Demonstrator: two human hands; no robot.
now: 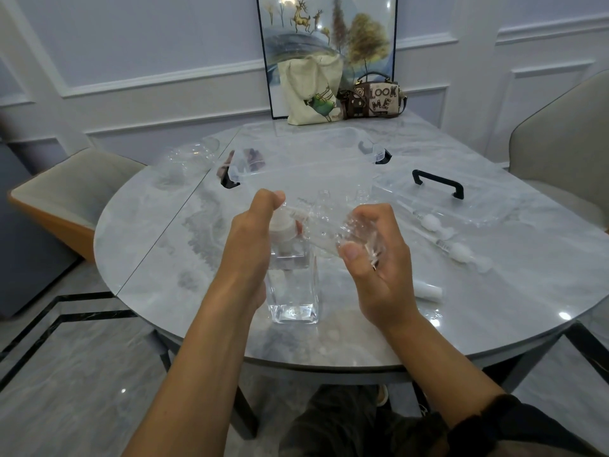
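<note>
A clear square pump bottle (pixel 293 291) with a white pump head stands on the marble table (pixel 148 225), about half full of clear liquid. My left hand (pixel 253 232) wraps the bottle's upper part, with the thumb on top of the pump head. My right hand (pixel 372 255) grips a small clear plastic bottle (pixel 329 229) that lies tilted, its mouth close to the pump nozzle.
A clear storage box (pixel 306 159) with black latches sits behind the hands, its lid (pixel 438 196) with a black handle to the right. Two long white brushes (pixel 454 245) lie at right. Clear containers (pixel 188 156) stand at left; bags (pixel 372 97) and a framed picture at the back. Chairs flank the table.
</note>
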